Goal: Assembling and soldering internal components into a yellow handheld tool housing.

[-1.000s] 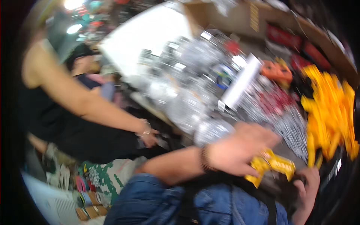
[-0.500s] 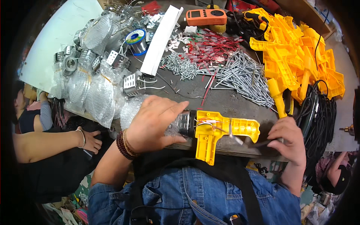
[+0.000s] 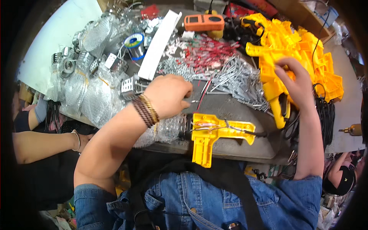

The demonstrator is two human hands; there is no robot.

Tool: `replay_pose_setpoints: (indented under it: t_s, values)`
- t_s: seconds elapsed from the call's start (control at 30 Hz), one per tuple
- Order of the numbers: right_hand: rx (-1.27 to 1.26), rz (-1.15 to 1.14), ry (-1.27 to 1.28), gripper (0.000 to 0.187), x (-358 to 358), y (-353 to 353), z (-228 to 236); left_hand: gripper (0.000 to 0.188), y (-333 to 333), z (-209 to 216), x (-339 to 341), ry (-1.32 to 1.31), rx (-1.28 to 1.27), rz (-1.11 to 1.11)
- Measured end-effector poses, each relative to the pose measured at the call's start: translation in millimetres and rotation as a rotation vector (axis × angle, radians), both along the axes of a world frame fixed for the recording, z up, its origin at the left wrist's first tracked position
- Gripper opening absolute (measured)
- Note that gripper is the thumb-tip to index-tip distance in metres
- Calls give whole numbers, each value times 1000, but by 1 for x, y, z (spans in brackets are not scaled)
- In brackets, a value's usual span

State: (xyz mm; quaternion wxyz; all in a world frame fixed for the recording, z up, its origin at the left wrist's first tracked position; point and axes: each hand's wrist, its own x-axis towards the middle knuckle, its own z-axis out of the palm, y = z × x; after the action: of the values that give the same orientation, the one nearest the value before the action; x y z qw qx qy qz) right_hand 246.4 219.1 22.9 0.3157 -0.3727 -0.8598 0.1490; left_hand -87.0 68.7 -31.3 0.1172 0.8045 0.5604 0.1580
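Note:
A yellow pistol-shaped housing half [image 3: 202, 147] lies open side up at the table's near edge. Wires run through it, and a dark cable [image 3: 261, 134] comes out at its handle end. At its left end sits a dark metal cylinder [image 3: 186, 125], beside bubble wrap. My left hand [image 3: 166, 96] is above the table just left of the loose screws [image 3: 176, 68], fingers curled with a gap between thumb and forefinger; nothing shows in it. Over the near side of a heap of yellow housing parts [image 3: 303, 50], my right hand [image 3: 294, 78] has its thumb and fingers apart.
Bubble-wrapped metal parts [image 3: 94, 96] crowd the left, near a solder spool [image 3: 134, 44] and a long white strip [image 3: 159, 46]. Long metal pins [image 3: 237, 82] and red-wired pieces [image 3: 211, 51] lie mid-table. An orange meter [image 3: 204, 22] stands behind. Another person's arm [image 3: 46, 142] is at left.
My left hand has left the metal cylinder and moved up toward the screws. My right hand has let go of the cable and risen to the yellow heap. The cable now lies along the handle.

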Motion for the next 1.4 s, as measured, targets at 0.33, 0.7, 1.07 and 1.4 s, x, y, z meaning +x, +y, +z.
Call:
replay_pose_setpoints:
  t_s: [0.33, 0.7, 1.07, 1.4]
  values:
    - [75, -65, 198, 28, -81, 166, -23, 10, -9, 61, 24, -651, 502, 46]
    - [-459, 202, 1309, 27, 3, -31, -6, 11, -69, 62, 45, -463, 375, -36]
    - [-906, 196, 1370, 31, -14, -59, -52, 10, -59, 36, 59, -380, 418, 123]
    - [-870, 257, 1358, 33, -12, -58, -57, 13, -54, 27, 58, -376, 449, 131]
